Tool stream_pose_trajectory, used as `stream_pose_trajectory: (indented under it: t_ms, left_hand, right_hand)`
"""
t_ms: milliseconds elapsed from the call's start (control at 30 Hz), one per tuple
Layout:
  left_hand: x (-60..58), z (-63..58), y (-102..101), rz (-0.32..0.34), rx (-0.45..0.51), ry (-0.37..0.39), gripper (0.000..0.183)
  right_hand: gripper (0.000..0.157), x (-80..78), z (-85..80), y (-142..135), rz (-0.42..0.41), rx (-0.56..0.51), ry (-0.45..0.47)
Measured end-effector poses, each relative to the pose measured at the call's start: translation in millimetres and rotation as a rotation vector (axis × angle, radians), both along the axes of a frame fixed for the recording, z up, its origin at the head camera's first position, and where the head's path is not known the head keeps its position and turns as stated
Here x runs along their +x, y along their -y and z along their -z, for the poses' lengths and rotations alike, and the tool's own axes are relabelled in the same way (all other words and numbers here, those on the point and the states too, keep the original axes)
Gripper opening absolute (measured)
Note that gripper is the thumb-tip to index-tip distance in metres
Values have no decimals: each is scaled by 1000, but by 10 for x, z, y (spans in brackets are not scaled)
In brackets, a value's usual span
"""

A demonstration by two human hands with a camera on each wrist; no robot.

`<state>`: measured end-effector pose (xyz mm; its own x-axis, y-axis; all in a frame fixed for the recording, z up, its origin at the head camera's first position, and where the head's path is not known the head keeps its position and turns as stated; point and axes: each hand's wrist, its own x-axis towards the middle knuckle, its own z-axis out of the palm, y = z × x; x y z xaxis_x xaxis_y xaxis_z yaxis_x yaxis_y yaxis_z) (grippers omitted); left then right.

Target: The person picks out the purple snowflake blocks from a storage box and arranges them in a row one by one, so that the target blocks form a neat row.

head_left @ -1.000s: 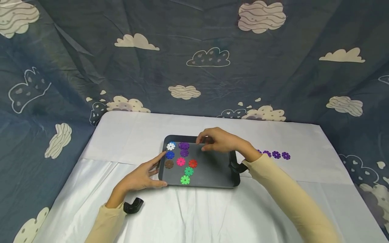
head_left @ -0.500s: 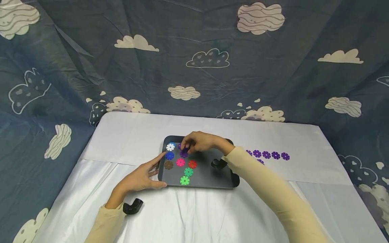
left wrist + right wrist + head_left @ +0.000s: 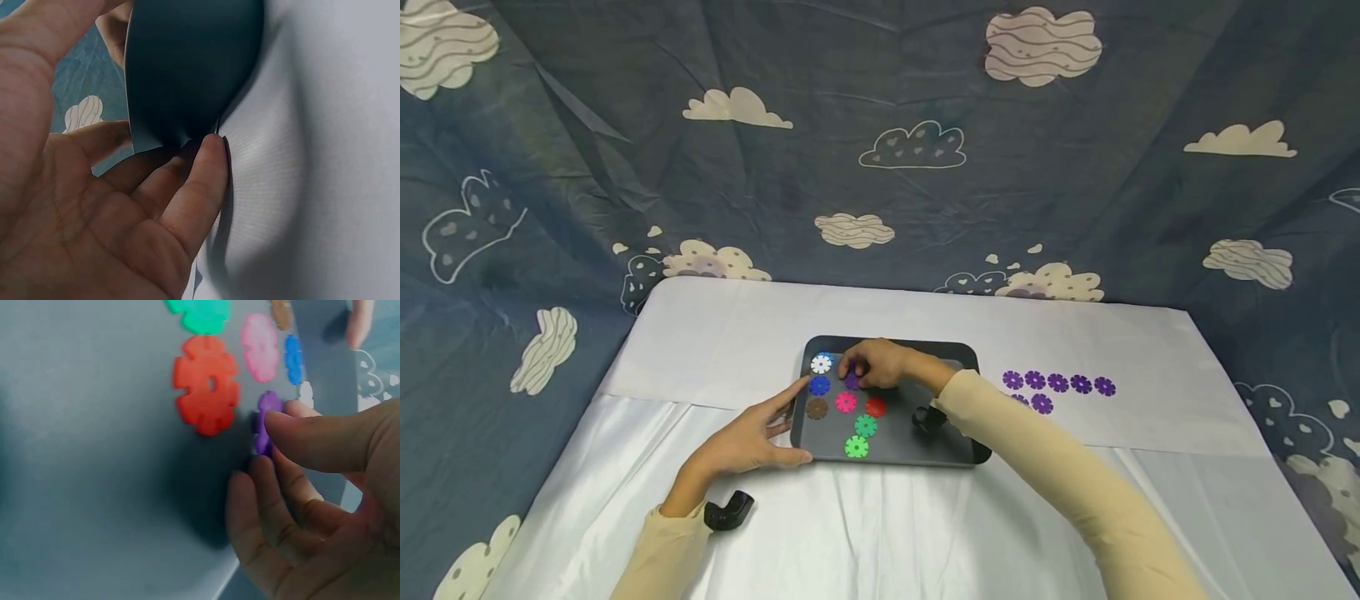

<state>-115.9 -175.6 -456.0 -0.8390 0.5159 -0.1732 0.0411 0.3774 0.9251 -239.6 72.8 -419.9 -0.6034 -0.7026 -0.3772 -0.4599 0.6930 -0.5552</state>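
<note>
A dark grey tray lies on the white cloth with notched plastic discs at its left half. My left hand holds the tray's left end, thumb at the near corner and fingers along the side. In the left wrist view, fingertips press against the tray's wall. Over the tray's back left part, my right hand pinches a purple disc between thumb and finger. Close by are a white disc, a blue disc, a pink disc and a red disc.
Several purple discs lie in two rows on the cloth right of the tray. A brown disc, a teal disc and a light green disc are in the tray. A cloud-patterned curtain hangs behind the table.
My right hand has moved left and down from above the tray's middle to the purple discs there. The purple rows on the cloth have come into view. The left hand stays put.
</note>
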Motion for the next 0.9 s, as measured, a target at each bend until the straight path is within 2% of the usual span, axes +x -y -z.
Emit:
stream_pose_trajectory:
  t_ms: [233,533,700,900]
  left_hand:
    - [-14,-1,0,8,0,-1,113]
    - [-18,5,0,8,3,-10,111]
    - [-15,3,-1,6,8,-5,110]
    - [2,-9,-5,-2,-7,7,112]
  right_hand:
    - [30,7,58,-20,-33,2,-86]
    - [25,20,96,-35,-121,10,-179]
    - [21,41,82,-36,-132,33,-203]
    - [22,56,78,-56,-132,9,-198]
